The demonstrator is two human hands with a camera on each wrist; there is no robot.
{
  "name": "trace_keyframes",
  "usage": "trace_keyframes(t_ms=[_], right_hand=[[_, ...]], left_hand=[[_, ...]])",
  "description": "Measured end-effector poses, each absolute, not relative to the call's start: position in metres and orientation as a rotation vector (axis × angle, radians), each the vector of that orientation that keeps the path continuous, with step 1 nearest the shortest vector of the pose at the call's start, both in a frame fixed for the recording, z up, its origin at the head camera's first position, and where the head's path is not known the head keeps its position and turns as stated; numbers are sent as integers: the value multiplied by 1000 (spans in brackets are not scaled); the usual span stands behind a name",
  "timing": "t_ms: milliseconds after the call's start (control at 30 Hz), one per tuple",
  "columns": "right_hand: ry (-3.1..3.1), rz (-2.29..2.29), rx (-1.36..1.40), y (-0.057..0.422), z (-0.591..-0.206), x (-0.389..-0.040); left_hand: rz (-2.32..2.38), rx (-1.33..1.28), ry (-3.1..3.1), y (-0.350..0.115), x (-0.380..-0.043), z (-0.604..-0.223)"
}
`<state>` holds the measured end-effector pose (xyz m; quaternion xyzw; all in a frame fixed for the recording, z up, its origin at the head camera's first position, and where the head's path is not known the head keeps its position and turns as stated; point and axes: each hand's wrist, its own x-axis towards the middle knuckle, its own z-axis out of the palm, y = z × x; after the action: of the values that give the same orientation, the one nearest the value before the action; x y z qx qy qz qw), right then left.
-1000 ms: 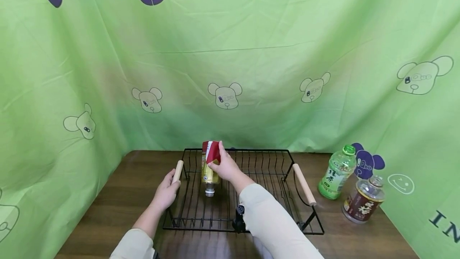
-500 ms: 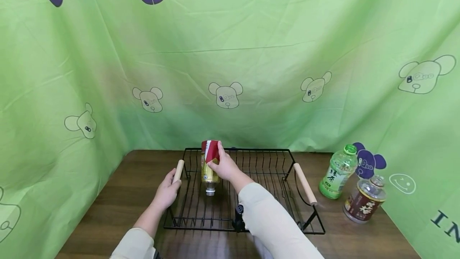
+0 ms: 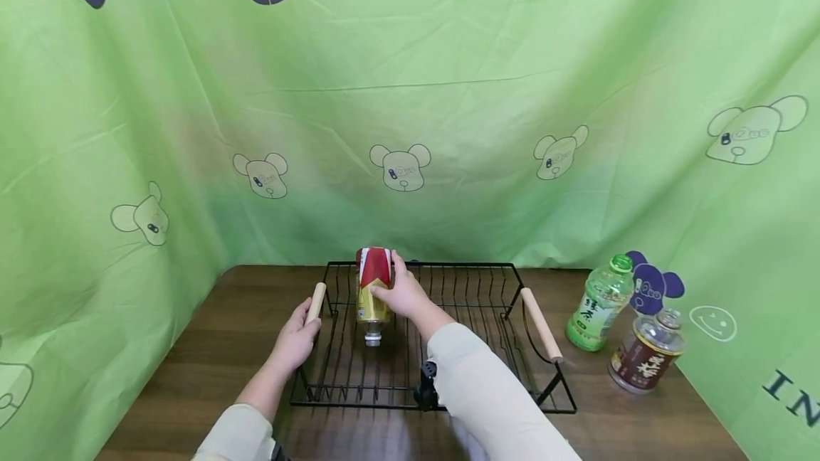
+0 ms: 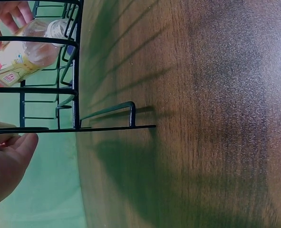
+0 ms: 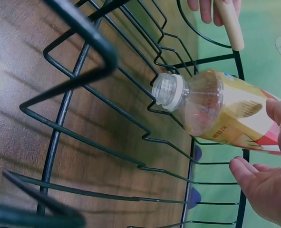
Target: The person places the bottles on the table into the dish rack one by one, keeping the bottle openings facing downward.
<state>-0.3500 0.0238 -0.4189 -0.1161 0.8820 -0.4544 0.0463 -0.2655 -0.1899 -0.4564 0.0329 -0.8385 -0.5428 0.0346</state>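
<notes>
My left hand grips the left wooden handle of a black wire dish rack. Inside the rack, my right hand holds a clear plastic bottle with a red and yellow label, turned upside down. The thumb lies on its front and the index finger along its right side. Seen from the right wrist, the bottle's capless neck is right at the rack's bottom wires. From the left wrist, the left fingers curl round the handle at the lower left.
Right of the rack stand a green tea bottle and a clear bottle with a brown label, both without caps. The right wooden handle sticks up at the rack's end. A green printed cloth hangs behind the wooden table.
The bottle has turned in my right hand, so more of the red label faces the front. My left hand keeps its grip on the handle.
</notes>
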Motion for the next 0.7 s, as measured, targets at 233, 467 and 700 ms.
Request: trace_keyframes(t_ms=[233, 467, 700], right_hand=[[2694, -1400, -342, 33, -412, -348], [2632, -1498, -373, 50, -398, -343], [2608, -1536, -386, 80, -385, -336]], left_hand=[[-1684, 92, -2583, -190, -266, -456], [-1682, 95, -2591, -190, -264, -456], [-1693, 79, -2580, -190, -263, -455]])
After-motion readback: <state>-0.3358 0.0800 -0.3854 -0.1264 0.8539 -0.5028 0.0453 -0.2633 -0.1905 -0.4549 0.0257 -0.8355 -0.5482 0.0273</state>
